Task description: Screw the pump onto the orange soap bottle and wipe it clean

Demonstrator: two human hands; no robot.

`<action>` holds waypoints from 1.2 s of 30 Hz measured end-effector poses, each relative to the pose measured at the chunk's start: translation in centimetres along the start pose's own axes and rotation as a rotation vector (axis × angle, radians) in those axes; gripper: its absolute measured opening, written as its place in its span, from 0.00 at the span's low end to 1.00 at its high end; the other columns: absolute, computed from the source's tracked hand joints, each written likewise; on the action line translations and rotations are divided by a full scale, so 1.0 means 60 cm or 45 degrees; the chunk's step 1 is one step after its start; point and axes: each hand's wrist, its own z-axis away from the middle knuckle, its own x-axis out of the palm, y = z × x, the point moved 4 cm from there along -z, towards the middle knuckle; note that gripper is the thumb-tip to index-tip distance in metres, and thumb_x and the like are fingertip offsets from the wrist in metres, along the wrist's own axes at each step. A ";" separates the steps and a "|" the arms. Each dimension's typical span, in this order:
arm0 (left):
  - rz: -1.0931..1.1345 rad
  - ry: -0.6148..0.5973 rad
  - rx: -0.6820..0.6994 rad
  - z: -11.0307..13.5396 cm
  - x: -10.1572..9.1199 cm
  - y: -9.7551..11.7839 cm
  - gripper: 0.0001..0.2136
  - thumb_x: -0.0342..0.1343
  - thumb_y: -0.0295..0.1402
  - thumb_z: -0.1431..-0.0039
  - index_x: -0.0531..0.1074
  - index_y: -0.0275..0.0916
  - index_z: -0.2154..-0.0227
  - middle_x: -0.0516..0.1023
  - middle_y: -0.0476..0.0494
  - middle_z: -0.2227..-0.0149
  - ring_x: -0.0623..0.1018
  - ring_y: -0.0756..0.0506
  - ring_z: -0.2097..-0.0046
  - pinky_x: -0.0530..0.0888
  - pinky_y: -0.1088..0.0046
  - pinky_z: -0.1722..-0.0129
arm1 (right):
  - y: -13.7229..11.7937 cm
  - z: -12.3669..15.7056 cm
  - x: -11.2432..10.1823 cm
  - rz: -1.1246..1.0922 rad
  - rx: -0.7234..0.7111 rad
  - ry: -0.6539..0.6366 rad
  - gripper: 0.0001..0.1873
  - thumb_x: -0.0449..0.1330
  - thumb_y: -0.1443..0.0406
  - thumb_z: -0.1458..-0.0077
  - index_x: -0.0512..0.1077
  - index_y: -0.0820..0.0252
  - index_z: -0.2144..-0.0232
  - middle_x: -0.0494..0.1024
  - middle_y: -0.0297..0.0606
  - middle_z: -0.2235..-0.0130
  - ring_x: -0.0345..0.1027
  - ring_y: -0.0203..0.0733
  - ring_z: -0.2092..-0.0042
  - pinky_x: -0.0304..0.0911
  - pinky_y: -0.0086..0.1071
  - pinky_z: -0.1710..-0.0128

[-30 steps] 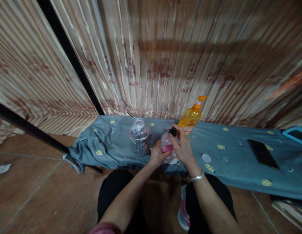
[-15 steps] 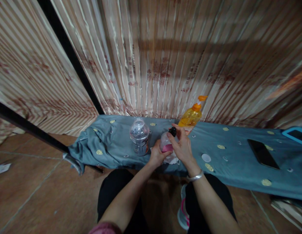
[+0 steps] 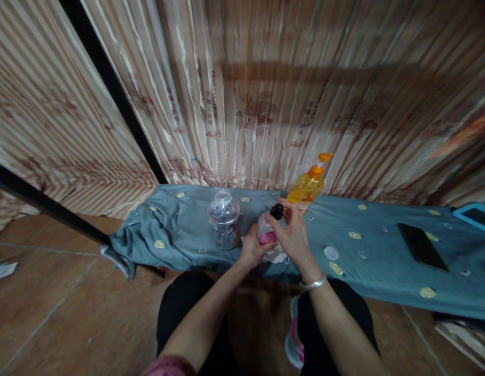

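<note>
The person sits before a low bench draped in a grey-blue cloth with yellow dots (image 3: 383, 245), both hands meeting on a small clear plastic bottle with pink liquid in its lower part (image 3: 266, 232). The left hand (image 3: 251, 249) wraps around the bottle's body from the left and below, closed on it and keeping it upright on the cloth near the front edge. The right hand (image 3: 293, 235) comes in from the right and above, its thumb and fingertips pinched on the small black cap (image 3: 277, 211) at the bottle's top. Whether the cap is seated on the neck or just lifted off is hard to tell at this size. The bottle's long axis stands vertical, so the cap lies straight above the left hand's hold, and the right hand is the nearer one to it.

Just left stands a clear plastic jar with a domed lid (image 3: 224, 219); behind, an orange pump bottle (image 3: 307, 187). A white round disc (image 3: 331, 253) and a black phone (image 3: 422, 246) lie further right.
</note>
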 end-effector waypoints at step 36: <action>-0.042 0.027 0.003 0.001 -0.003 0.002 0.25 0.72 0.35 0.56 0.70 0.37 0.55 0.78 0.45 0.59 0.78 0.42 0.57 0.73 0.65 0.54 | -0.009 -0.001 -0.003 0.028 -0.032 -0.027 0.25 0.65 0.52 0.44 0.66 0.61 0.52 0.72 0.52 0.42 0.72 0.51 0.46 0.66 0.51 0.44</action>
